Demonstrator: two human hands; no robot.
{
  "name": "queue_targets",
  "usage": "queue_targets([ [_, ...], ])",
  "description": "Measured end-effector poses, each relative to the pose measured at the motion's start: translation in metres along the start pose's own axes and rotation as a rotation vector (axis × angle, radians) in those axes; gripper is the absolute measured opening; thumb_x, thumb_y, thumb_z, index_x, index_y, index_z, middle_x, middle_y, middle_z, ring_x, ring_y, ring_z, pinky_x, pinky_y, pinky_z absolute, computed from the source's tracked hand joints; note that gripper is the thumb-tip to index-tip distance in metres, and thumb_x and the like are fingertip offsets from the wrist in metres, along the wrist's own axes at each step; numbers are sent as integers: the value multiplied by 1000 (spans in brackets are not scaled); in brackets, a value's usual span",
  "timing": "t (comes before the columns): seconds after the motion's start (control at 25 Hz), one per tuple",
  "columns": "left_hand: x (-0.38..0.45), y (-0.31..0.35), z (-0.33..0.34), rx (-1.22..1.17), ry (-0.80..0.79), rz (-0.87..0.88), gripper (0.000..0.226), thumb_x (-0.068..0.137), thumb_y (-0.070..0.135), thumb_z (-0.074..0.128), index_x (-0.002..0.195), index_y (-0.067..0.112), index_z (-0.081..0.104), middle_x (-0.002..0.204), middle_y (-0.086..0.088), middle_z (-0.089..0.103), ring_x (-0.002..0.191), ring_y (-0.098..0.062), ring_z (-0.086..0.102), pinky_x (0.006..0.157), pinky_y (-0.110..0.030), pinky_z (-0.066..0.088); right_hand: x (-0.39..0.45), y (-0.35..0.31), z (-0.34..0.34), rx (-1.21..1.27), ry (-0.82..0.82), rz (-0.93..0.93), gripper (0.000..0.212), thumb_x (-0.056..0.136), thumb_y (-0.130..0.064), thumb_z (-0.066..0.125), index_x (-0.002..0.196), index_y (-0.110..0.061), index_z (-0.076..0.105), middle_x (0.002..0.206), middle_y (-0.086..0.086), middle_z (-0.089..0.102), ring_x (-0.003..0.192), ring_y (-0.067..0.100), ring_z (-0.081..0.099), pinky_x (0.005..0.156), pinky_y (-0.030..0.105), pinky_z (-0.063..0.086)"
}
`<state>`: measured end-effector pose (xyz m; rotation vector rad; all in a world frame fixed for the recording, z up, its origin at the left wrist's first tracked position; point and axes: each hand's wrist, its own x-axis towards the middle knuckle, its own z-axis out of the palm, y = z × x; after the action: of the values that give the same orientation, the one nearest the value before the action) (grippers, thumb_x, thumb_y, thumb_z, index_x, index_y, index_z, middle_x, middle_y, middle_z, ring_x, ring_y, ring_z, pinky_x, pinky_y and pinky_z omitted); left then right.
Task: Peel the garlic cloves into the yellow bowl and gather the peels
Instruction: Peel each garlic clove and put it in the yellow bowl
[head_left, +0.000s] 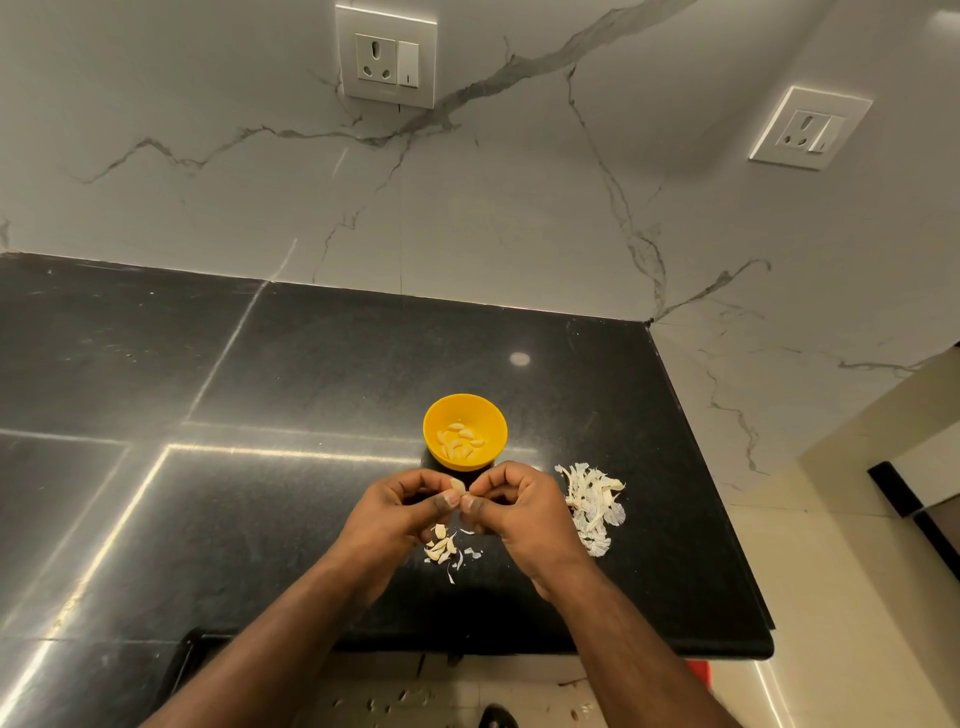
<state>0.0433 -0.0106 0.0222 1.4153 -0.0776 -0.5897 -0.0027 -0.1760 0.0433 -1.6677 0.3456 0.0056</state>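
Black countertop (322, 374) with the yellow bowl (435, 415) near its front edge — peeled cloves inside. Peel pile (592, 501) lies right of it; left hand (395, 512) and right hand (511, 506) both pinch one garlic clove (457, 486) — over unpeeled cloves (440, 545).

Two hands show at the lower middle of the frame: the left hand (400, 512) and the right hand (519, 512). Between them is one garlic clove (457, 486). One yellow bowl (465, 432) stands at the center on one black desk (311, 374), with about eight peeled cloves (460, 442) inside. One big heap of peels (592, 501) lies right of center. A smaller cluster of unpeeled cloves and scraps (441, 545) lies below the hands; their number cannot be told. Two wall sockets: one (385, 56) at upper middle, the other (810, 128) at upper right.
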Motion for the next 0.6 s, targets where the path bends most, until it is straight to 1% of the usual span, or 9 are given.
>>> queue_targets([
  [0.08, -1, 1, 4, 73, 59, 60, 8, 91, 13, 70, 96, 9, 74, 87, -9, 76, 80, -20, 68, 66, -30, 50, 2, 2, 1, -41, 27, -15, 9, 81, -8, 80, 84, -14, 74, 79, 7, 75, 72, 14, 67, 71, 34, 57],
  [0.16, -2, 1, 7, 181, 105, 121, 4, 93, 11, 69, 94, 10, 73, 85, -7, 77, 82, -23, 73, 69, -34, 55, 3, 1, 1, 2, 46, 2, 13, 86, -5, 74, 89, -17, 75, 80, 4, 75, 73, 14, 66, 69, 29, 56],
  [0.24, -5, 2, 8, 300, 112, 171, 2, 92, 14, 71, 92, 15, 73, 81, -2, 77, 76, -15, 72, 68, -31, 56, 4, -2, 2, 121, 18, 31, 10, 90, -4, 70, 93, -13, 73, 80, 9, 74, 72, 17, 65, 68, 29, 56],
  [0.32, -7, 3, 9, 386, 109, 194, 2, 91, 19, 73, 90, 21, 73, 80, 3, 76, 73, -10, 70, 66, -28, 55, 5, -4, 2, 150, -4, 40, 7, 89, -5, 72, 95, -8, 72, 80, 10, 74, 73, 18, 66, 69, 30, 56],
  [0.4, -7, 4, 8, 385, 123, 189, 1, 90, 21, 74, 90, 22, 74, 80, 4, 76, 73, -9, 70, 67, -30, 56, 6, -5, 4, 202, -6, 73, 11, 87, -2, 73, 97, -5, 70, 83, 11, 75, 74, 17, 70, 68, 27, 57],
  [0.52, -6, 5, 6, 330, 131, 170, 2, 90, 20, 73, 92, 20, 75, 81, 1, 77, 74, -14, 71, 73, -39, 60, 6, -6, 2, 331, -11, 130, 17, 85, 6, 71, 100, -2, 68, 89, 14, 76, 81, 21, 74, 69, 26, 58],
  [0.6, -7, 5, 5, 326, 123, 170, 3, 90, 18, 73, 92, 20, 75, 83, 1, 77, 75, -12, 71, 72, -36, 59, 5, -8, 2, 348, -8, 144, 19, 84, 7, 72, 101, -1, 68, 92, 17, 76, 85, 25, 73, 71, 28, 59],
])
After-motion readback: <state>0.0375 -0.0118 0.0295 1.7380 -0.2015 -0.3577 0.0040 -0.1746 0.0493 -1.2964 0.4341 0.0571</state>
